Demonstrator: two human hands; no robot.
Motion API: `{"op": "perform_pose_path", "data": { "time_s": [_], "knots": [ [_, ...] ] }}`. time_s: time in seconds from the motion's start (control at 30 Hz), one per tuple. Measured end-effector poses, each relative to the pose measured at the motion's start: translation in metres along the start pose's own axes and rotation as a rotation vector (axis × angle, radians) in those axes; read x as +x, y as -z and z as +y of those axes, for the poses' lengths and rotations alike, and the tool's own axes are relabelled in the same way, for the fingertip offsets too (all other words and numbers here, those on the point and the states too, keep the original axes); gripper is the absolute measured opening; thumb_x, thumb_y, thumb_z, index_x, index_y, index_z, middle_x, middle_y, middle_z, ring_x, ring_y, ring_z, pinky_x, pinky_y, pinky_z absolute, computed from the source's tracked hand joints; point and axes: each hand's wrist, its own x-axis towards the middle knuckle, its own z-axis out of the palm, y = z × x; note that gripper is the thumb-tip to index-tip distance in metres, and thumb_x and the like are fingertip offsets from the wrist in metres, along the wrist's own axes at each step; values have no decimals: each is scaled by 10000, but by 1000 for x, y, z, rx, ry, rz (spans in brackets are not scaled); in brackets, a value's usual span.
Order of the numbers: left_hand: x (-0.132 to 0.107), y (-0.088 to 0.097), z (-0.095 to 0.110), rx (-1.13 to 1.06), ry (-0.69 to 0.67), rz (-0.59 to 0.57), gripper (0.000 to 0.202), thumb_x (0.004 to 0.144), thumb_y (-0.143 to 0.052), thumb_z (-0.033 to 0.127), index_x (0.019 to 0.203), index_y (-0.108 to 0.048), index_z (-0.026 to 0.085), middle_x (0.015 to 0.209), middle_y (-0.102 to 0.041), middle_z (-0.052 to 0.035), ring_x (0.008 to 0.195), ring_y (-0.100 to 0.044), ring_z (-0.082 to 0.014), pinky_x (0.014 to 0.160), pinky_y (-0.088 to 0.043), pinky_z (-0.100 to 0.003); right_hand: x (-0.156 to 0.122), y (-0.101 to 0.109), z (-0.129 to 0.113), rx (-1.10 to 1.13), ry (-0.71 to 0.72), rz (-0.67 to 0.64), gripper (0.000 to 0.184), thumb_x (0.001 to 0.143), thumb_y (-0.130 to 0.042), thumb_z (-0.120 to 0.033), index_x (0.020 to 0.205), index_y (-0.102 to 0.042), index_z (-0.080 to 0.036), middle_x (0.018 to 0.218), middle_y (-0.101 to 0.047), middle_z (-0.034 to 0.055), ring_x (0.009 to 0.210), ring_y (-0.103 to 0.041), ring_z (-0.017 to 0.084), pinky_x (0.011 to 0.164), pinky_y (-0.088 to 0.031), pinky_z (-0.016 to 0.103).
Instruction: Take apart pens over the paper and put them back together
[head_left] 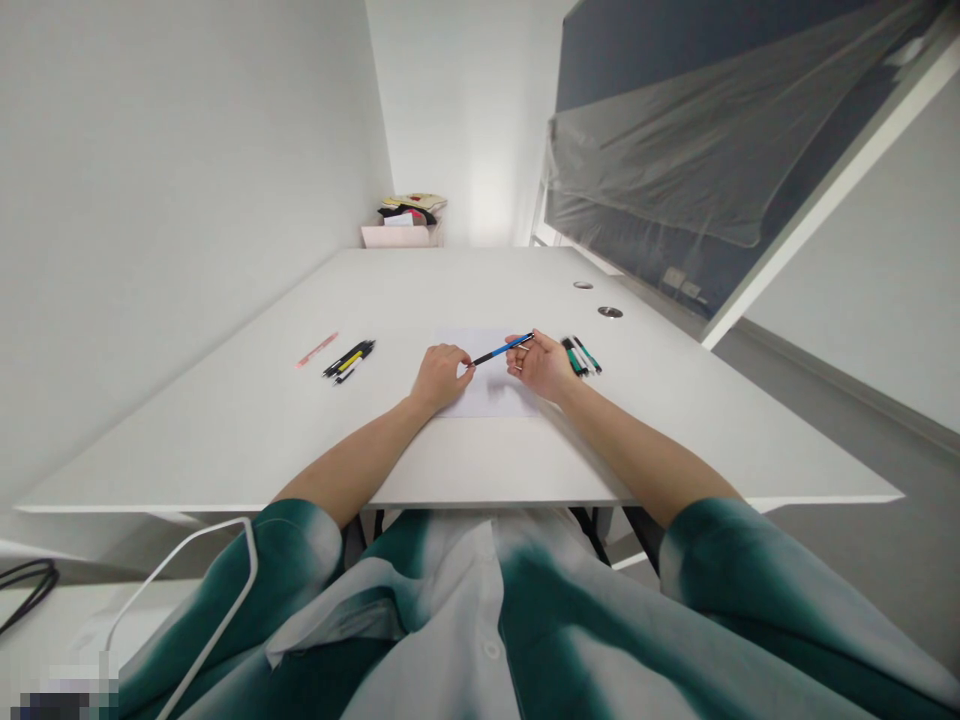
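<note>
A blue pen (501,351) with a dark grip is held slantwise over a sheet of white paper (487,405). My left hand (441,374) pinches its lower, dark end between thumb and finger. At the upper end, my right hand (546,366) grips the pen near its clip, with the other fingers curled loosely below. Right beside that hand lies a group of green, white and black pens (581,356). Farther left on the table are several black, yellow and white pens (349,361), close together, and a pink strip-like item (317,350).
The white table (300,450) reaches back to a pale box (397,236) heaped with cloth-like items. Two round metal fittings (610,312) are set in its right side. A wall runs along the left, and a dark panel under plastic film (675,170) leans at the right.
</note>
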Motion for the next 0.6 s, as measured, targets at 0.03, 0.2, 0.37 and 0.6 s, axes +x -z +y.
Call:
{"op": "perform_pose_path", "data": {
  "time_s": [0.03,0.2,0.37,0.6],
  "knots": [
    [0,0,0,2,1,1,156,876,-557,290,923,-659,182,957,-679,-101,1002,-572,-266,941,-372,-416,0,0,0,33,-8,7,573,885,-284,-641,1022,-615,-194,739,-628,85,764,-582,239,687,-445,341],
    [0,0,0,3,-3,1,151,874,-559,283,924,-659,182,953,-676,-101,998,-573,-265,944,-371,-419,1,-1,1,265,-76,44,500,902,-307,-595,929,-613,-201,665,-586,65,730,-570,230,680,-439,340],
    [0,0,2,20,-15,6,130,868,-573,274,906,-657,182,940,-685,-96,986,-583,-262,929,-386,-421,1,0,2,327,-102,55,475,929,-313,-564,878,-618,-204,631,-582,48,657,-564,203,636,-454,317],
    [-1,-1,2,57,-62,66,104,869,-590,270,879,-654,189,908,-694,-78,954,-600,-249,886,-414,-407,2,2,2,521,-135,7,540,909,-344,-627,872,-650,-184,600,-589,34,561,-528,160,574,-436,289]
  ]
}}
